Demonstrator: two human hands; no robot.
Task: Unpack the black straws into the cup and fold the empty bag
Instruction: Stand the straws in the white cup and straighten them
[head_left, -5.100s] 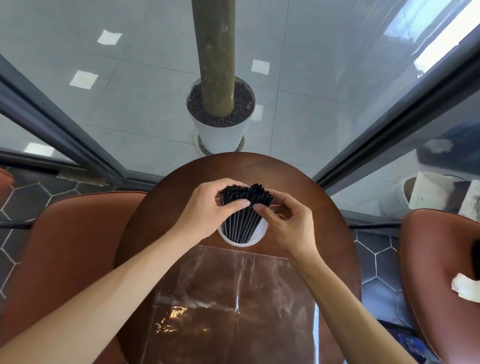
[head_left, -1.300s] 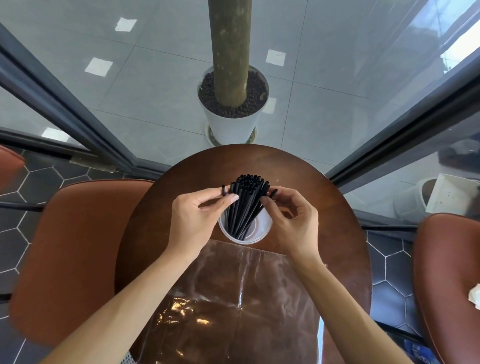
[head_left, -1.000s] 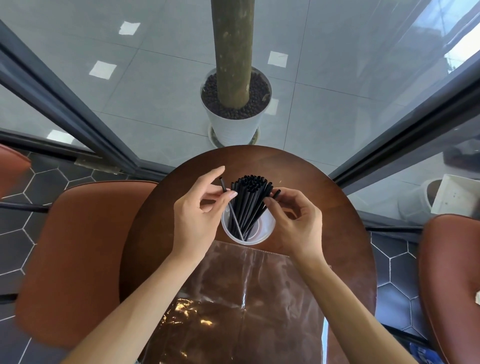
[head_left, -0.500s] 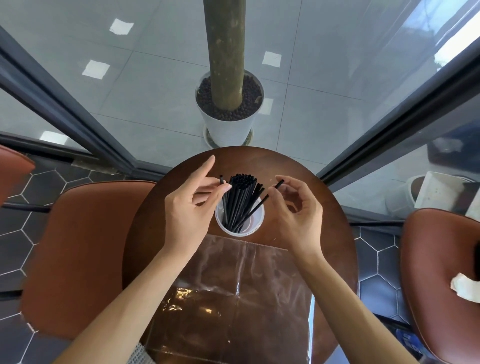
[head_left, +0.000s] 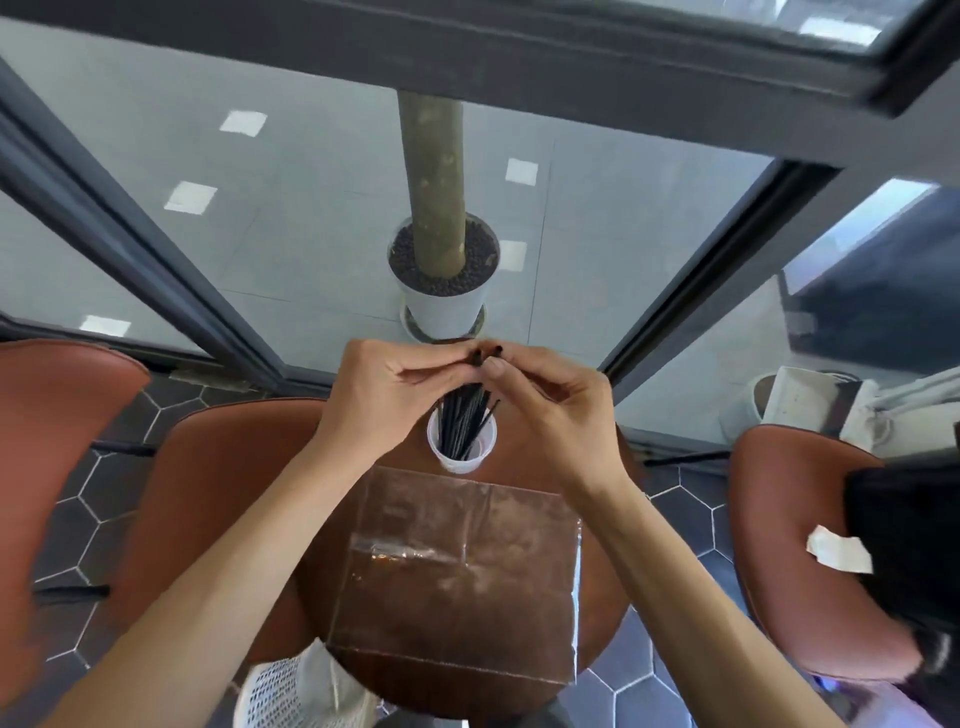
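A bundle of black straws (head_left: 464, 422) stands in a white cup (head_left: 461, 458) on the small round brown table (head_left: 608, 613). My left hand (head_left: 387, 395) and my right hand (head_left: 545, 402) meet above the cup, and their fingertips pinch the upper ends of the straws, covering most of the tops. The empty clear plastic bag (head_left: 457, 571) lies flat on the table just in front of the cup, closer to me.
Brown leather chairs stand at the left (head_left: 208, 499) and right (head_left: 800, 551) of the table; a white crumpled paper (head_left: 837, 550) and a dark thing lie on the right one. Behind the glass wall stands a white planter (head_left: 444, 296) with a trunk.
Both hands rose and came together over the cup, now pinching the straw tops; before they were apart, each with a single straw. The camera view lifted and pulled back.
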